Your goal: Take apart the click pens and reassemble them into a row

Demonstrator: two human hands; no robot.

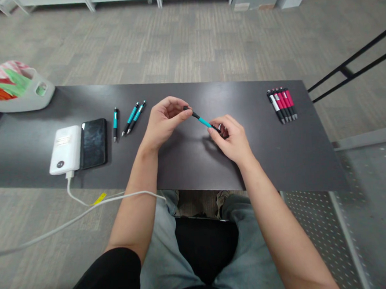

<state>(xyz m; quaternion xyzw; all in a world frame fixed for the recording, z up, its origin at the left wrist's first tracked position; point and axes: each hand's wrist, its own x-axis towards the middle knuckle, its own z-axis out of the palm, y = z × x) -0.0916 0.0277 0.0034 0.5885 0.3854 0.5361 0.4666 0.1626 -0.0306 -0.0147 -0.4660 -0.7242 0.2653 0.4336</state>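
Black sleeve [103,283] | teal pen [204,122] between | left grip [163,122], right grip [232,141] clamped on its ends

No legible text, the small print [63,140] on the white power bank [64,154] too blurred

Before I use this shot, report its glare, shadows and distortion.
Head view: soft sheen on the dark tabletop; head view: a blurred shadow below the pen and right hand; head view: cloudy reflections on the phone; head view: the basket at the left edge looks stretched.
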